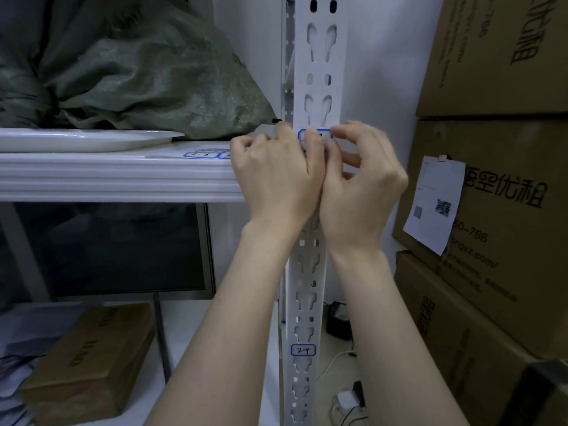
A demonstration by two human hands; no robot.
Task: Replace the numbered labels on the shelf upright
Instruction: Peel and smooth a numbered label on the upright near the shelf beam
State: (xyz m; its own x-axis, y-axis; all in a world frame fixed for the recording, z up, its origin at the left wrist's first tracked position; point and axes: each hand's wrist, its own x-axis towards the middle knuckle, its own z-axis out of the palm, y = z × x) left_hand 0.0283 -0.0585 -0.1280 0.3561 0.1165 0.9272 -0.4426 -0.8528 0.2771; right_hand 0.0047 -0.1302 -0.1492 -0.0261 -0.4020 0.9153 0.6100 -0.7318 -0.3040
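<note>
At shelf height on the white upright [319,56], a blue-bordered label [315,137] sits between both hands, its number hidden. The left hand [276,176] nips the label's left part with curled fingers [312,139]. The right hand [364,189] pinches its right edge between thumb and forefinger. I cannot tell whether it is coming off or going on. As I judge it, uneven pulling could tear or crease the thin label, or set it crooked over the slots. Lower down sits a label marked 2-4 [303,350]. A label sheet [201,154] lies on the shelf [123,176] to the left, where the left wrist might brush it off.
</note>
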